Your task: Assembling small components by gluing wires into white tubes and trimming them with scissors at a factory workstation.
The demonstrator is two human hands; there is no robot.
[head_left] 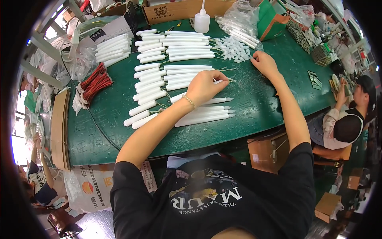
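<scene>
White stick candles (pixel 189 67) lie side by side on the green table, with thin wires at their ends. My left hand (pixel 207 85) reaches over the rows, its fingers closed around the right end of one white candle, which shows just past the fingertips. Nearer me, several candles carry a clear flame-shaped tip (pixel 229 99). A heap of loose translucent flame tips (pixel 234 48) lies beyond the rows. At the heap's right edge, my right hand (pixel 265 64) has thumb and fingers pinched together; what is between them is too small to make out.
A white squeeze bottle (pixel 202 22) stands at the back by a cardboard box (pixel 183 11). Bagged white tubes (pixel 240 34) and a green box (pixel 271 20) are at the back right. Red wire bundles (pixel 95 83) and more white tubes (pixel 113 49) lie left. A co-worker (pixel 350 115) sits right.
</scene>
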